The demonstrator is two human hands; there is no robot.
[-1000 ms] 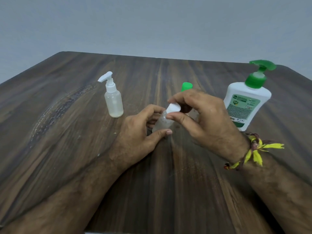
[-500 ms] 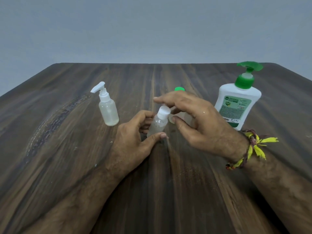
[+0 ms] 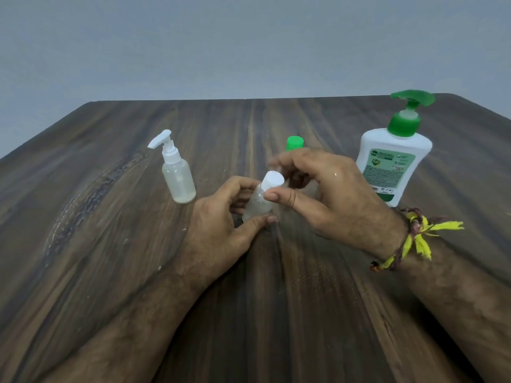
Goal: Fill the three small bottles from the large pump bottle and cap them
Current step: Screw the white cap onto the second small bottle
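from my remote seat i see the left hand wrapped around a small clear bottle, thumb and fingers curled about its lower body, holding it tilted just above the dark wooden table. the right hand pinches the bottle's white cap between thumb and fingertips, the cap sitting on the neck. the two hands are close together over the middle of the table. a braided thread band with yellow tassels circles the right wrist. to the left stands a small clear bottle with a white pump top, upright and apart from the hands. behind the right hand i can see only a green cap; the bottle below it is hidden. at the right stands the large white pump bottle with its green pump head, upright, just beyond the right hand.
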